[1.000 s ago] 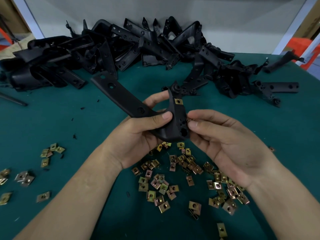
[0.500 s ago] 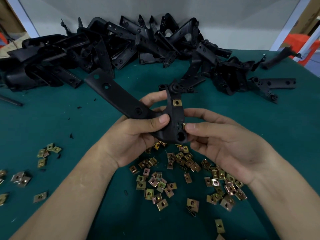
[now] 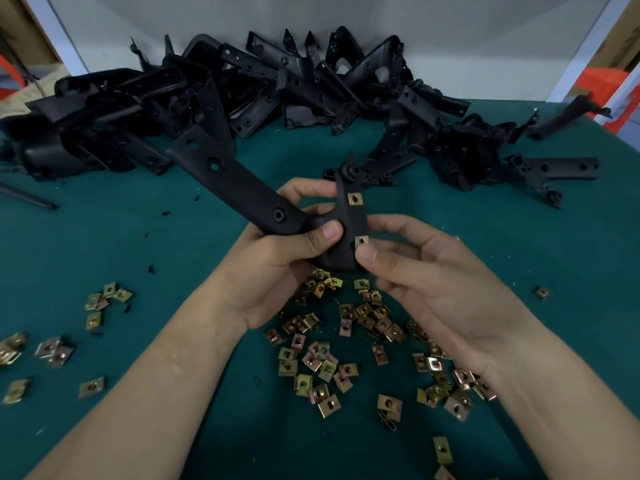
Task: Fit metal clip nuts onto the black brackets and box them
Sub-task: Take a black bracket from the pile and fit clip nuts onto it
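A: So, where is the bracket right now?

B: Off the surface, held in both hands above the loose clip nuts. It is L-shaped. The long arm slants up and left toward the pile of brackets, and the short arm stands nearly upright in the middle.

A: And the fingers?

B: The left hand grips the bend, with the thumb curled over the front and the fingers wrapped behind. The right hand pinches the short arm's right edge. Its thumb tip sits against the bottom of the lower clip nut and its forefinger is behind the arm. Its other fingers hang loosely curled.

A: Any other nut on that edge?

B: An upper clip nut sits higher on the same edge, apart from the lower one.

A: How much room is there round the hands?

B: On the left, green shows between the long arm, the pile and a small cluster of nuts, dotted with black crumbs. On the right, green runs from the right hand out to a lone bracket and a single nut, both well apart from the hand.

A: And the edges?

B: The pile lies along the far edge against a pale wall panel. The long arm's tip comes close to the nearest pieces of the pile, but I cannot tell whether it touches them. The surface's right corner meets a white post.
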`<control>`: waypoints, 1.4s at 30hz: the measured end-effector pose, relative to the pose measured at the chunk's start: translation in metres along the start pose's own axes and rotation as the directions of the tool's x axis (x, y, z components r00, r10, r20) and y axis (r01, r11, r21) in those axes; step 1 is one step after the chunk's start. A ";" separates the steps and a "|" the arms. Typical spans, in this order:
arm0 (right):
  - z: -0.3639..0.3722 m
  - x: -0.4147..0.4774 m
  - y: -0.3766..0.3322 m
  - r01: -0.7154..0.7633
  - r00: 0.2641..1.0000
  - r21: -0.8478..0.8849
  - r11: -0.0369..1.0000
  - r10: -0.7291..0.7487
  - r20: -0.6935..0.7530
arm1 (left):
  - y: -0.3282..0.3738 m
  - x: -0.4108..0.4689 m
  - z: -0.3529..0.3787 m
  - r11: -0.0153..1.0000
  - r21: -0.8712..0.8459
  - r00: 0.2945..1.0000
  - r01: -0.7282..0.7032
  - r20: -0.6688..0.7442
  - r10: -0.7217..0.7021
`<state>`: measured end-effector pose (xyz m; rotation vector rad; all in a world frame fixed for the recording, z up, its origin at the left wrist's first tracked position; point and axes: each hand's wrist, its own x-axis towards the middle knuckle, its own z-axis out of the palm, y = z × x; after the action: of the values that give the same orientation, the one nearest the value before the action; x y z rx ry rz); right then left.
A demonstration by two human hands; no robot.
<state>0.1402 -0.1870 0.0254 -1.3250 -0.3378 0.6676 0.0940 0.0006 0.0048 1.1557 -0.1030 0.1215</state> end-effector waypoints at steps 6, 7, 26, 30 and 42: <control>0.008 -0.002 0.010 0.257 0.917 -0.410 0.875 -0.354 -0.182 | -0.002 0.001 0.000 1.000 -0.010 1.000 -0.007 -0.030 0.007; 0.008 -0.003 0.012 0.282 0.900 -0.464 0.840 -0.400 -0.176 | -0.004 0.001 0.001 1.000 -0.007 0.999 -0.008 -0.037 0.007; -0.006 0.002 0.007 0.180 0.981 -0.256 0.950 -0.194 -0.031 | -0.007 0.000 -0.004 0.989 -0.124 0.997 0.080 0.010 -0.080; -0.008 -0.003 0.001 0.289 0.955 -0.437 0.852 -0.290 0.064 | -0.002 -0.001 -0.009 0.986 -0.069 0.985 0.154 0.093 -0.147; 0.000 -0.003 0.001 0.209 0.976 -0.253 0.945 -0.219 -0.012 | -0.002 0.002 -0.009 0.999 0.035 0.999 0.029 -0.046 -0.027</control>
<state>0.1373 -0.1884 0.0249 -1.5135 -0.5400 0.4237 0.0961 0.0083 -0.0003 1.1889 -0.0439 0.1252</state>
